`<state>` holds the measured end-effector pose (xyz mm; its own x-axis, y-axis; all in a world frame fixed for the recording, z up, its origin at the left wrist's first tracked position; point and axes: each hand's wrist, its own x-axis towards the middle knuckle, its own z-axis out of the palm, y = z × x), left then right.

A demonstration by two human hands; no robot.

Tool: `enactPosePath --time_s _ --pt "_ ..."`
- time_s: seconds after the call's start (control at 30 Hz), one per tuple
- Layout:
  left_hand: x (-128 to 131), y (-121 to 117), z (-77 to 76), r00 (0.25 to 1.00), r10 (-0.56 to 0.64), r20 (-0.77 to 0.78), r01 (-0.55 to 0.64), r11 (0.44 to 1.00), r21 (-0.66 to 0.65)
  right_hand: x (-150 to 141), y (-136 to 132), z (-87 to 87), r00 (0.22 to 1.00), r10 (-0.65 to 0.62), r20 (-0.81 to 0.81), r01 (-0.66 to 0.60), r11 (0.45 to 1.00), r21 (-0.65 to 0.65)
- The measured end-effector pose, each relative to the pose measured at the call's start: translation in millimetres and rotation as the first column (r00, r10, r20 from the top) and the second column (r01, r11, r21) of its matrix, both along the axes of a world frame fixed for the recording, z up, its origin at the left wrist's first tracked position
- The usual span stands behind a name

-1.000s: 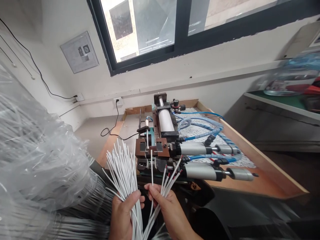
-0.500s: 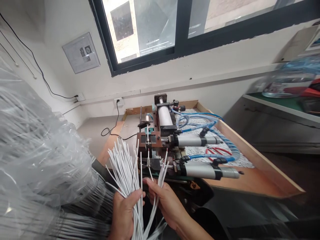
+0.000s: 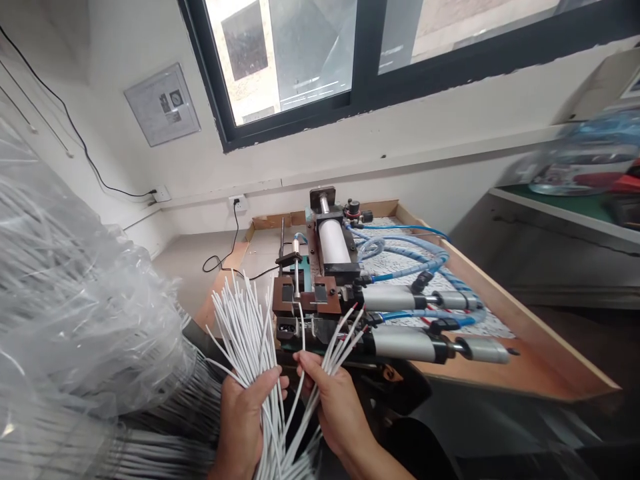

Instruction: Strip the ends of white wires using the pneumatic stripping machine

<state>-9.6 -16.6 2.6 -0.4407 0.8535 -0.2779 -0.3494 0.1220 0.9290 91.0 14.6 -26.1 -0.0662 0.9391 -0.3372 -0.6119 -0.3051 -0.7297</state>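
My left hand [image 3: 245, 417] is closed round a thick bundle of white cables [image 3: 243, 327], their cut ends fanned upward. My right hand [image 3: 335, 403] grips a smaller bunch of white cables [image 3: 340, 350], several with red tips showing. Between its thumb and forefinger a single white cable [image 3: 303, 333] stands upright, its top end at the front jaws of a pneumatic machine [image 3: 306, 293]. Whether that end lies inside the jaws or just before them I cannot tell. Both hands are just in front of the machine, and the cables' lower parts run down between them.
Left of me, plastic-wrapped bundles of grey cable [image 3: 165, 380] are piled high. Air cylinders [image 3: 410, 343] and blue hoses [image 3: 415, 250] spread to the machine's right, inside a low wooden border [image 3: 525, 333]. A shelf [image 3: 575, 213] with a plastic bottle juts out at right.
The cylinder rods at the right have slid outward and the brown jaws look further apart. My right hand's bunch now leans right, and its single cable stands apart from it.
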Motion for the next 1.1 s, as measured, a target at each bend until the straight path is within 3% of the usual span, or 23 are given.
enactPosePath --time_s 0.17,0.33,0.5,0.6,0.77,1.1 --pt "2 3 4.5 0.999 -0.011 -0.041 0.012 0.999 0.03 0 8 0.5 0.995 0.042 -0.088 -0.05 0.995 -0.084" --pt "4 3 2.8 0.998 -0.015 -0.058 0.016 1.0 0.02 1 8 3.7 0.991 0.081 -0.107 -0.087 0.995 -0.058" --pt "5 3 0.2 0.993 -0.089 -0.078 0.092 0.995 0.044 0 3 11.2 0.941 0.318 -0.118 -0.307 0.946 0.106" --pt "5 2 -1.4 0.988 -0.131 -0.086 0.137 0.987 0.078 0 0 9.8 0.979 0.2 -0.04 -0.194 0.974 0.115" --pt "1 4 -1.7 0.996 -0.056 -0.069 0.057 0.998 0.013 -1 1 1.6 1.0 0.007 0.018 -0.008 0.999 0.045" --pt "1 6 -0.2 0.995 -0.038 -0.089 0.041 0.999 0.032 -2 4 2.8 0.999 -0.003 -0.054 0.001 1.0 -0.026"
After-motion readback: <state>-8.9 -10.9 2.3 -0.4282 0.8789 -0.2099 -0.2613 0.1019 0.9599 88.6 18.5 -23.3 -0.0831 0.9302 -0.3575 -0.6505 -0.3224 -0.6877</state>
